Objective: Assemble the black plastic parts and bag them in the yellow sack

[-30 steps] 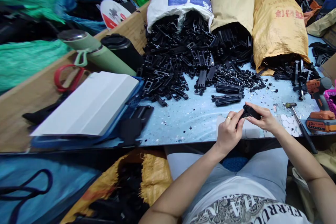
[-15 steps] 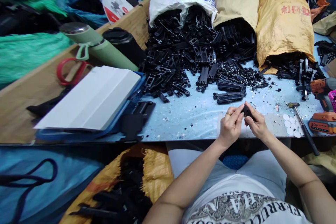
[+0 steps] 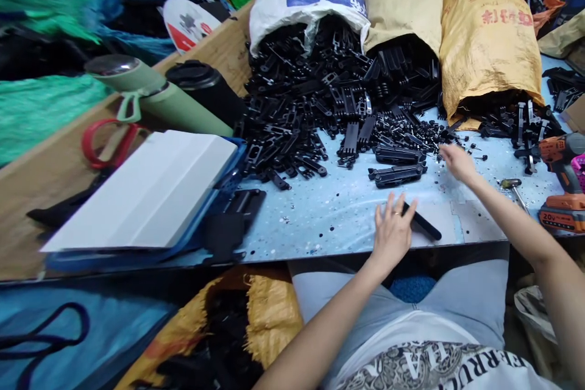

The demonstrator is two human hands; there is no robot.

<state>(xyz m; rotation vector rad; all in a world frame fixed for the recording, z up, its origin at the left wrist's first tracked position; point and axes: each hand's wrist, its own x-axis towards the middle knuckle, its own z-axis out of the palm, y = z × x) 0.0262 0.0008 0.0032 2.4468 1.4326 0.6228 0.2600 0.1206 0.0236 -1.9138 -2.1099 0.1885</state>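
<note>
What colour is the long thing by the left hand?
The long, round-ended piece is black; head view.

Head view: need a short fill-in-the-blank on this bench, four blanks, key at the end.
1. A ____ circles one finger of the left hand.
2. The long part at those fingertips is colored ____.
3. The battery on the cordless drill is marked ____.
4. The sack with blue printing is otherwise ____.

Missing words: ring; black; 20V; white.
</note>
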